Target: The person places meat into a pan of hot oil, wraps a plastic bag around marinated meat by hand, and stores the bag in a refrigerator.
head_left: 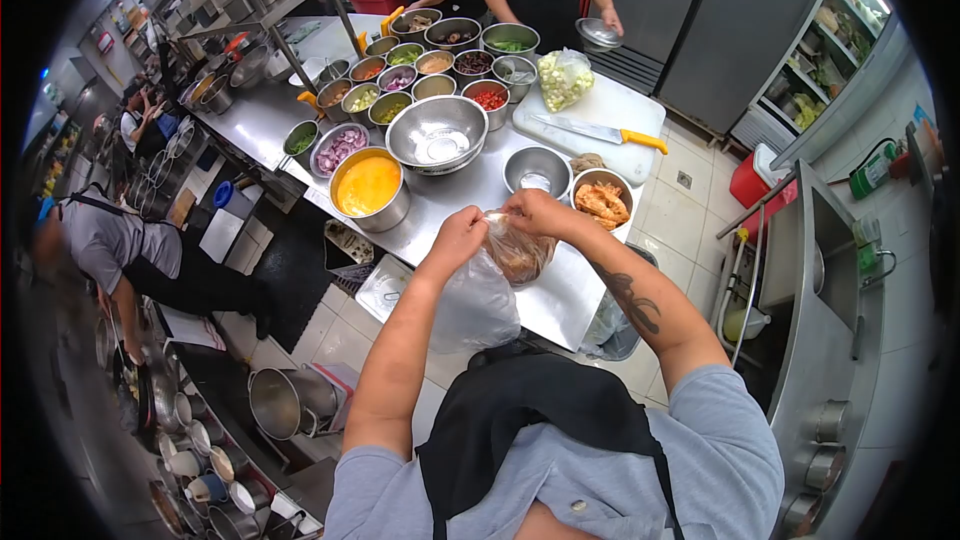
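At the table's near edge, my left hand [462, 236] and my right hand [532, 214] are close together, fingers closed on the top of a clear plastic bag [522, 258]. Brownish food shows through it; its exact kind I cannot make out. An empty-looking translucent bag [470, 302] hangs below my left hand, and whether it is part of the same bag is unclear. Just beyond my right hand stand a metal bowl [537, 172] and a bowl of orange-coated meat [602, 202]. A pot of yellow liquid [368, 190] is left of my hands.
A large steel bowl [437, 135] stands near several containers of chopped ingredients. A yellow-handled knife [600, 131] lies on a white cutting board [640, 118] beside a bag of pale green pieces [565, 78]. Co-workers stand across the table and at left. A steel sink unit [805, 240] is at right.
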The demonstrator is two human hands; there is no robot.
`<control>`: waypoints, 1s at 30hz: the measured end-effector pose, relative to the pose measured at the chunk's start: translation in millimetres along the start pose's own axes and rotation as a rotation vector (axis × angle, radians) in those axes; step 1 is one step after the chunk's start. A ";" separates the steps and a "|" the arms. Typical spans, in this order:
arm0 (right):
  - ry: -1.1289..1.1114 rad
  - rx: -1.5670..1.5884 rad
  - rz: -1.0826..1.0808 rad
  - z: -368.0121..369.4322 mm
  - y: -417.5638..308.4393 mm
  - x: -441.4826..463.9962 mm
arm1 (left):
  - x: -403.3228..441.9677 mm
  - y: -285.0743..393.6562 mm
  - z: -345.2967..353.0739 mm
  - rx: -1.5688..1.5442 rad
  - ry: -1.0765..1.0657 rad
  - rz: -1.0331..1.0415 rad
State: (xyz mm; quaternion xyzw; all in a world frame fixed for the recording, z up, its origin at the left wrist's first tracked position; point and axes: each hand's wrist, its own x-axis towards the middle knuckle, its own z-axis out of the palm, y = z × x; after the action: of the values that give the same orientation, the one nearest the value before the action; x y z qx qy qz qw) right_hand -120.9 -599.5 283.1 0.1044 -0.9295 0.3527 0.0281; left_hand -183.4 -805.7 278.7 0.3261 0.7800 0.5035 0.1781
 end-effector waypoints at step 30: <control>0.218 -0.257 0.043 20.5 -29.5 -9.6 | -13.6 51.2 -0.6 0.556 0.031 0.272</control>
State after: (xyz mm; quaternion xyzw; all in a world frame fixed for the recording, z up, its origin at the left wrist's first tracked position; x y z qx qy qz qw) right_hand -104.9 -632.9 285.7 0.0413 -0.9604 0.2406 0.1345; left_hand -157.0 -801.1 324.5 0.4560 0.8397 0.2950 0.0010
